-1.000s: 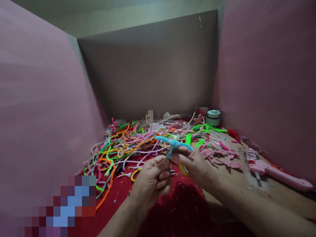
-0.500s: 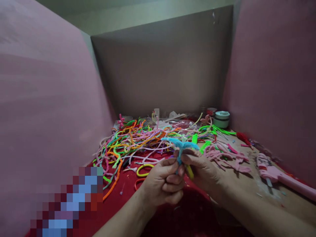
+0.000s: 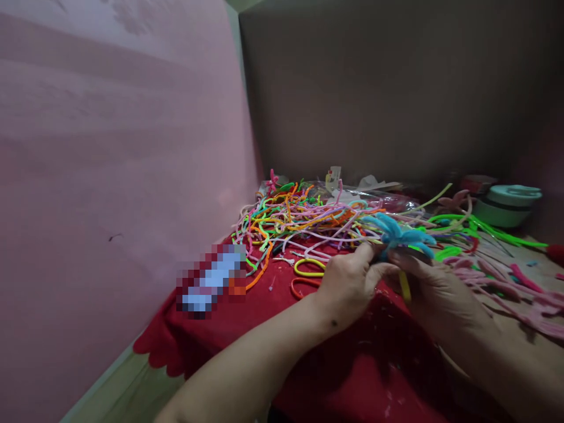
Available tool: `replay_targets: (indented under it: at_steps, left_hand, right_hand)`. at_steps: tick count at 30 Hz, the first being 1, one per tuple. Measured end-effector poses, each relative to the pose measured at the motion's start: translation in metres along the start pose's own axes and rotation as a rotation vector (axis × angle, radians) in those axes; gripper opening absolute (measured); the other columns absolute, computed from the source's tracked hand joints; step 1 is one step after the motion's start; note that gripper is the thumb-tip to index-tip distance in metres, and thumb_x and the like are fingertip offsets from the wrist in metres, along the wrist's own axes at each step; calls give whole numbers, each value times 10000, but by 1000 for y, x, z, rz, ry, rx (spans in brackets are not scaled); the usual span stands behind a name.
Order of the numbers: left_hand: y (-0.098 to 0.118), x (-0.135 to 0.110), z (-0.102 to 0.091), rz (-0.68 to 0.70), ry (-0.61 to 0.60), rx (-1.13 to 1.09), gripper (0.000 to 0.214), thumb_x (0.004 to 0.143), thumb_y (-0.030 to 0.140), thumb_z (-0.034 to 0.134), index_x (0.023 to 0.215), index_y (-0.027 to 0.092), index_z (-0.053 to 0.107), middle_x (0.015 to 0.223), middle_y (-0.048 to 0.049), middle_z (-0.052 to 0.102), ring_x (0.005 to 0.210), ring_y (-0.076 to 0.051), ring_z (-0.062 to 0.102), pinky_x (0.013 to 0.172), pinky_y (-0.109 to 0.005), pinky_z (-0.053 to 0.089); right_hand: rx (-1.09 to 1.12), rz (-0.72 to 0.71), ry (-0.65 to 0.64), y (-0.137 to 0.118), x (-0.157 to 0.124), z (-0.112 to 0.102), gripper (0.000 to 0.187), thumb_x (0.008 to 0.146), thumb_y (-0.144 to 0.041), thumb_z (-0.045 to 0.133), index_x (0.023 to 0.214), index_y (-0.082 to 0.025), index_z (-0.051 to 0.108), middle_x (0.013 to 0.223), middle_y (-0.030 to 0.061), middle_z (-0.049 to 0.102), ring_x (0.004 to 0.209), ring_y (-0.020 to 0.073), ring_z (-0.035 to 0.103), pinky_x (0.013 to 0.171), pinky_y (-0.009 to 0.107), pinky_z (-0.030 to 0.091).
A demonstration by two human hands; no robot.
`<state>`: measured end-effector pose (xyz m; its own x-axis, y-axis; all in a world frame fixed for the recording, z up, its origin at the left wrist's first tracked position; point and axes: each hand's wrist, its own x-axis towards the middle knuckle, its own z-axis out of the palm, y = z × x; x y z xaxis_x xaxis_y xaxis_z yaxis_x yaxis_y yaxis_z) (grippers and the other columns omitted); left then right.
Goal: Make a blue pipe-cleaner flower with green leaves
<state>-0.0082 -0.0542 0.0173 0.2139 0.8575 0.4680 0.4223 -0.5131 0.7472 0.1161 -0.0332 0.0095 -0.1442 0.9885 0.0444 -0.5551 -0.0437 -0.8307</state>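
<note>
A blue pipe-cleaner flower (image 3: pixel 395 234) with several fuzzy petals is held up over the front of the table, petals tilted toward me. My left hand (image 3: pixel 352 279) pinches at its underside from the left, the back of the hand facing me. From the right, my right hand (image 3: pixel 434 291) grips the flower just below the petals, thumb on top. A yellow strip (image 3: pixel 404 286) sticks out under the right hand's fingers; where it starts is hidden. Behind the flower lies a tangled heap of coloured pipe cleaners (image 3: pixel 304 220).
A red cloth (image 3: pixel 259 320) covers the table's left side. On it lie a yellow loop (image 3: pixel 309 261), a red-orange loop (image 3: pixel 292 288) and a pixelated blue-white patch (image 3: pixel 214 279). Pink pipe-cleaner pieces (image 3: pixel 484 276) and a mint-green container (image 3: pixel 511 205) are at right. A pink wall (image 3: pixel 132 147) stands left.
My view has swung left, so the table things appear farther right. The flower has tipped, showing its petals from above. My left hand has turned its back toward me.
</note>
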Motion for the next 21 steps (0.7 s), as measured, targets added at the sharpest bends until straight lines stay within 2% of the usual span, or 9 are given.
replay_targets:
  at_steps: [4,7,10,14,17,21]
  left_hand:
    - [-2,3,-3,31,-30,18,145,849,237,456,815,189,588,662,2,561,564,-108,478,591,-240,368]
    - [0,5,-1,-101,-47,-204,223,838,254,454,627,181,468,511,50,414,443,-69,378,478,-211,321]
    - [2,7,0,-293,-123,-577,228,825,326,469,647,187,435,464,81,372,321,-45,320,355,-189,278]
    - [1,10,-3,-348,-124,-732,254,801,357,517,640,177,439,438,92,373,278,-37,310,289,-171,269]
    - [-1,12,-4,-370,-118,-763,245,799,340,533,646,165,457,429,92,380,282,-32,305,286,-161,305]
    - [-2,14,-2,-398,-122,-856,215,791,327,557,689,151,487,425,96,379,288,-25,287,292,-158,343]
  right_hand:
    - [12,32,63,3,2,-3,239,530,-182,756,755,-223,686,748,-17,692,677,146,623,606,242,508]
    - [-2,50,23,4,4,-6,183,553,-192,756,718,-214,680,701,-13,677,640,136,612,603,239,499]
    - [-35,74,-100,0,3,-6,159,611,-228,735,761,-221,682,698,-9,663,608,134,600,589,250,490]
    - [-67,87,-215,-5,0,-2,223,623,-197,716,844,-211,685,734,-2,655,648,136,589,623,253,480]
    - [-48,80,-191,-6,2,-2,192,617,-185,711,806,-186,677,651,-25,608,562,91,519,549,208,439]
    - [8,79,-127,-3,8,-6,131,613,-213,723,696,-161,636,550,-54,509,466,49,392,413,159,310]
